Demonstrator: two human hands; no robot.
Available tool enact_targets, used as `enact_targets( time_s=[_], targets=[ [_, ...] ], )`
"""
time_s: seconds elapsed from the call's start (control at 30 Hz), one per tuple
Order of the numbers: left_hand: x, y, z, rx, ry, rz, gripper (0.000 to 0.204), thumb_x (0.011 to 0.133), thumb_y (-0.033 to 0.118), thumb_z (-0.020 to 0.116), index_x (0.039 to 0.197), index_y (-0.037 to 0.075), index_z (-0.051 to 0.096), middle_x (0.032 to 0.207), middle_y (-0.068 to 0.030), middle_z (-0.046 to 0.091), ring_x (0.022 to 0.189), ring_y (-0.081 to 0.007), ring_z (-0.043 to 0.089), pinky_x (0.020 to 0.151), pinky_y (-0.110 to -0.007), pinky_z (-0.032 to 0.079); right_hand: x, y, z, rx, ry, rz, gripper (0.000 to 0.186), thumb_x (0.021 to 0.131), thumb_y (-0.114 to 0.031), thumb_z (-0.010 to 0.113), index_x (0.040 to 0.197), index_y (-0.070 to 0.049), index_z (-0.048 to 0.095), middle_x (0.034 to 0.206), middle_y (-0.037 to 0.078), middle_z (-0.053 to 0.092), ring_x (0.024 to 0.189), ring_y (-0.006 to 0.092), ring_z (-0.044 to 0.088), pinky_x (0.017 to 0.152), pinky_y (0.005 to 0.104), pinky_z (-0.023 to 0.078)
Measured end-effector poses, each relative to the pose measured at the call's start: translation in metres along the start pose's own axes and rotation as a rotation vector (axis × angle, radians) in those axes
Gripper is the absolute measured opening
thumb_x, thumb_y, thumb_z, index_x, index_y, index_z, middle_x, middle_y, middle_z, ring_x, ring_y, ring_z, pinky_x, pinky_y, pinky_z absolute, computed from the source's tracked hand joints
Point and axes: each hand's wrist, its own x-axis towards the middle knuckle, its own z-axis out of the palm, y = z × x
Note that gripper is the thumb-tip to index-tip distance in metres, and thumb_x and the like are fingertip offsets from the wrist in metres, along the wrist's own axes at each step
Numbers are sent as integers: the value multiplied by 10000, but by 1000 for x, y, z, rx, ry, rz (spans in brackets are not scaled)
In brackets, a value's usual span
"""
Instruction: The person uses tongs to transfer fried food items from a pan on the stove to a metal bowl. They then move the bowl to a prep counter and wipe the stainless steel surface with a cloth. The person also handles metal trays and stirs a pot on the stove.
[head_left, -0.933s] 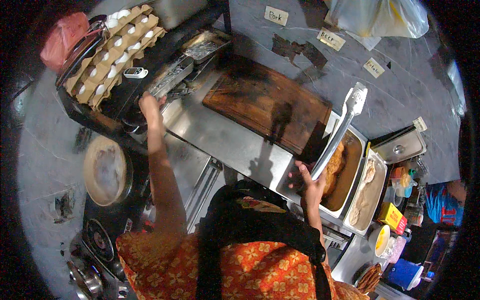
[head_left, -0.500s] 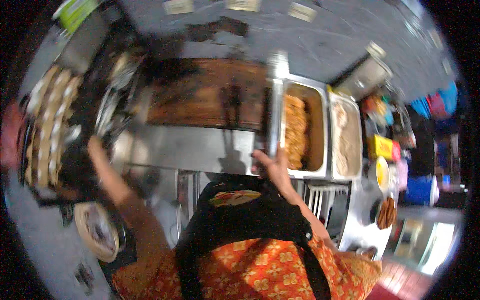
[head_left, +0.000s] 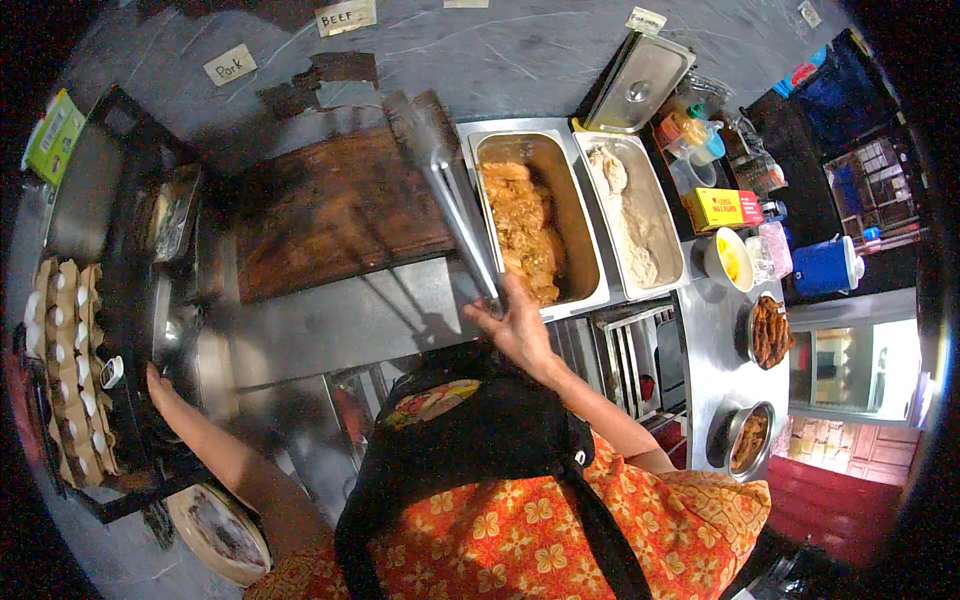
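Grasping a pair of metal tongs (head_left: 462, 220) by the near end, the right hand (head_left: 517, 325) has its fingers curled around the handle. The tongs slant up and away toward the wall, blurred at the far end, crossing above the strip between a wooden cutting board (head_left: 320, 210) and a deep metal pan (head_left: 563, 195). In that pan lie chunks of orange-brown food (head_left: 525, 235); beside it, a second pan (head_left: 652, 215) carries a pale, creamy mass (head_left: 628, 235).

The left hand (head_left: 158, 388) reaches well out to the other side, near the egg cartons (head_left: 66, 310) and a small white device (head_left: 111, 372). Shadow and blur cover its fingers — whether they grip anything, I cannot tell.

A bare stretch of steel table (head_left: 350, 318) runs in front of the board. Further right stand a yellow-and-red box (head_left: 725, 208), a bowl of dark reddish food (head_left: 772, 335) and a blue container (head_left: 820, 268) — all well apart from the left hand.
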Motion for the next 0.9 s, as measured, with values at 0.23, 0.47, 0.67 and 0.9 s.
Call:
enact_targets(
  time_s=[0.23, 0.47, 0.67, 0.9],
  targets=[
    [10, -5, -4, 13, 3, -13, 382, 851, 218, 449, 1111, -51, 524, 1170, -217, 509, 995, -302, 519, 792, -385, 431, -5, 40, -68, -47, 363, 81, 396, 742, -21, 642, 1067, -43, 416, 847, 137, 650, 603, 180, 598, 537, 320, 469],
    [5, 5, -8, 104, 10, 32, 407, 850, 243, 470, 1141, -38, 516, 1192, -211, 504, 1048, -306, 500, 863, -396, 405, -15, 53, -95, 61, 540, 270, 324, 773, -113, 684, 1002, -35, 469, 730, 72, 629, 607, 105, 571, 532, 274, 457],
    [-185, 19, 31, 451, 243, 892, 416, 918, 155, 350, 1248, -95, 392, 1287, -259, 410, 1187, -338, 414, 1033, -383, 291, -18, 47, -119, -117, 636, 231, 294, 778, -146, 681, 950, -2, 491, 632, 62, 576, 527, 98, 523, 467, 267, 419],
    [-455, 1, 158, 66, -883, 819, 318, 801, 117, 619, 1099, 49, 529, 1122, -113, 558, 1075, -256, 514, 941, -347, 374, -11, 75, -177, -13, 742, 174, 356, 786, -106, 666, 1081, -3, 497, 723, 76, 608, 570, 105, 554, 512, 239, 444]
  ],
)
